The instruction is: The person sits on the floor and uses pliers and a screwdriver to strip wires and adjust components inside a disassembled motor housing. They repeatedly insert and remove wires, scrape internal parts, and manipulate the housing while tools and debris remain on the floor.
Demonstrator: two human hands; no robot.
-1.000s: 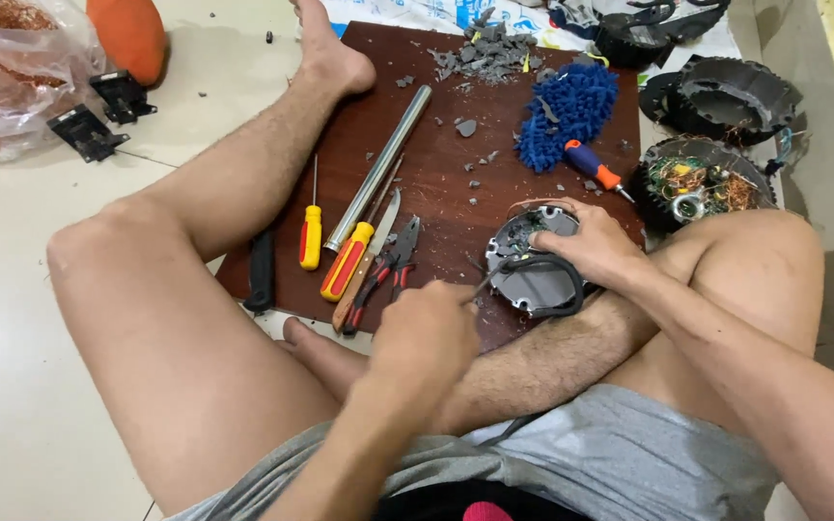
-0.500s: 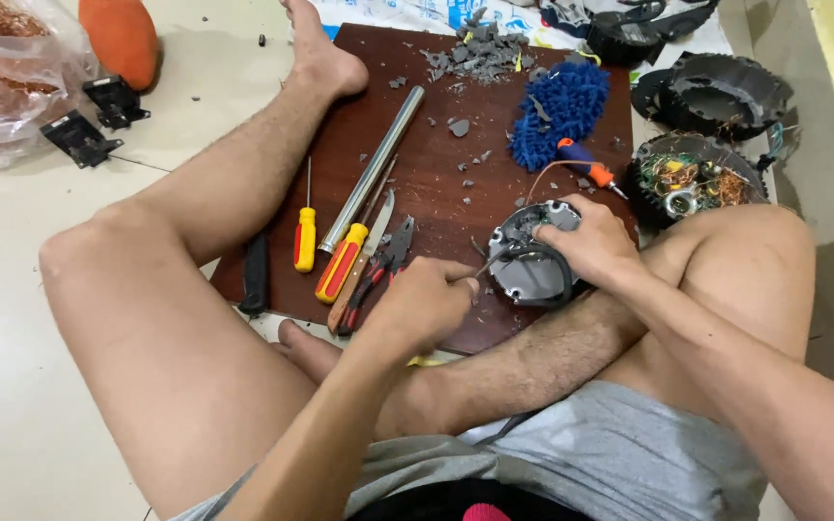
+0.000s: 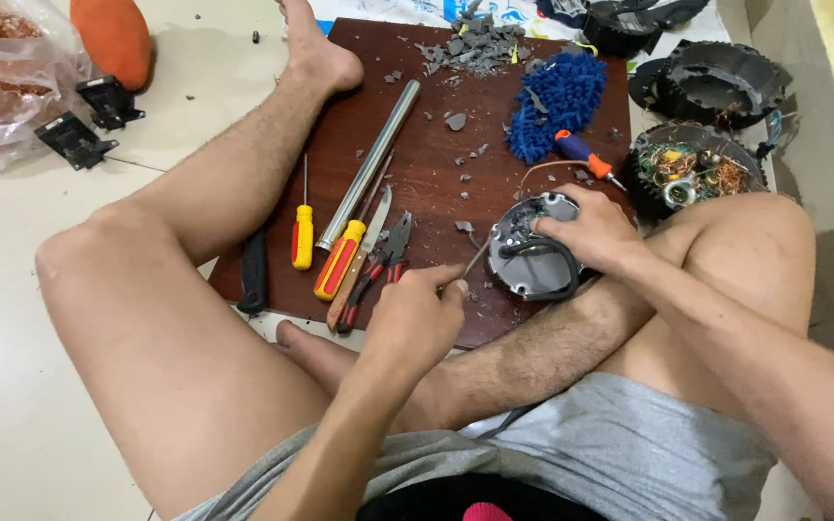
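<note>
I sit on the floor with a dark brown wooden board [image 3: 417,125] between my legs. My right hand [image 3: 591,230] grips a round grey metal motor housing [image 3: 531,253] with a black cable, pressed on the board against my right shin. My left hand [image 3: 417,314] is closed around a thin metal tool [image 3: 475,260] whose tip points at the housing's left edge. Beside my left hand lie pliers with red handles [image 3: 378,265], a knife [image 3: 364,246], and two yellow-and-orange screwdrivers [image 3: 303,232].
A long steel tube [image 3: 369,164], a blue fluffy cloth [image 3: 557,101], an orange-handled screwdriver [image 3: 586,157] and grey plastic shards [image 3: 475,43] lie on the board. Black round casings [image 3: 716,82] and a motor core with copper windings [image 3: 692,169] sit at right. A plastic bag [image 3: 2,68] lies far left.
My left hand has moved forward and right, bringing the thin tool's tip up to the housing. My right hand stays on the housing.
</note>
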